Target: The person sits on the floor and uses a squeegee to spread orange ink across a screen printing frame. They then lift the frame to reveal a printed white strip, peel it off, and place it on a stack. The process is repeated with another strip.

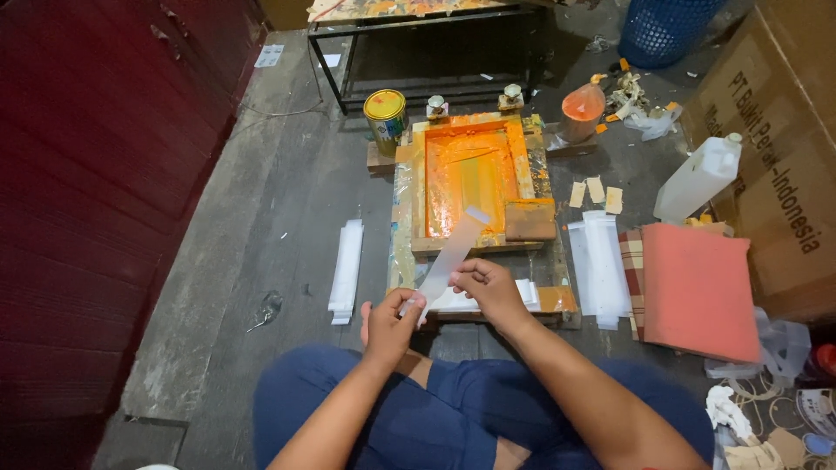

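Observation:
I sit cross-legged on the floor in front of a wooden screen-printing frame (pixel 420 187) smeared with orange ink. My left hand (pixel 389 324) and my right hand (pixel 488 287) both pinch the near end of a long translucent plastic strip (pixel 455 250), which slants up over the frame's near edge. A brown squeegee block (pixel 529 219) rests at the frame's near right corner. Under my hands lies a small pile of white strips (pixel 528 294) on the board.
White strip stacks lie left (pixel 347 270) and right (pixel 599 261) of the frame. A yellow-lidded can (pixel 386 117), an orange ink cup (pixel 582 111), a white jug (pixel 699 178), a red pad (pixel 698 292), a cardboard box (pixel 784 148), a red wall (pixel 96 191).

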